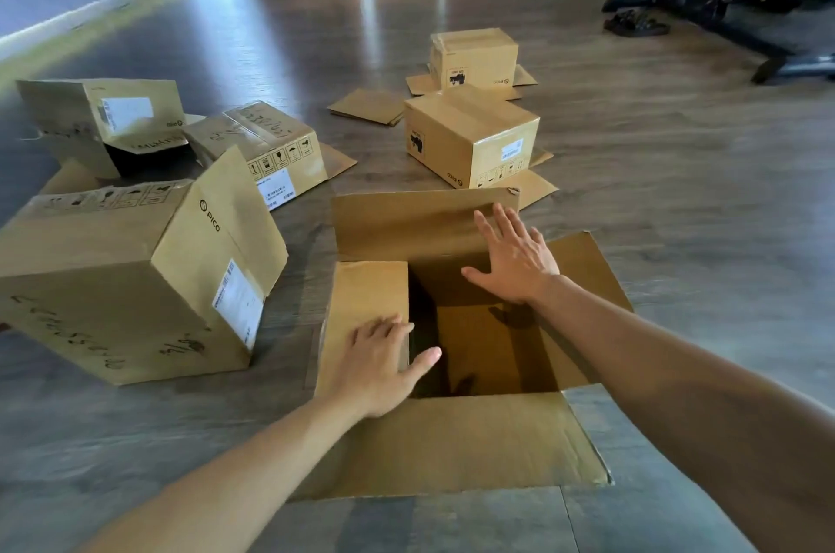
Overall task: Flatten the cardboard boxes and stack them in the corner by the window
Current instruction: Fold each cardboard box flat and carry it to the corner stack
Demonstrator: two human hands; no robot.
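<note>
Head view: open box [447, 439] sits on the floor [677, 191] right below the person, 4 top flaps out, bottom looks closed from here. Left hand [384, 365] rests flat on the left flap [368, 304], fingers straight, thumb over the inner edge, gripping nothing. Right hand [513, 256] is spread wide over the opening near the far flap [420, 220], fingers straight, holding nothing; contact with the flap unclear.

Step in hand, my read: opening up this box to collapse it. To do it well: fold all 4 flaps fully outward, tip the box over to release the bottom seam, then push 2 opposite corners together so it folds along its creases rather than crumpling.

Count: 6 boxes standing unflattened: this 1, a large box [122, 281] just left, 2 more left-rear [101, 119] [271, 146], 2 ahead [472, 137] [474, 58]. Flat cardboard piece [368, 106] lies between the groups. Window corner: likely far end, no stack visible there.
</note>
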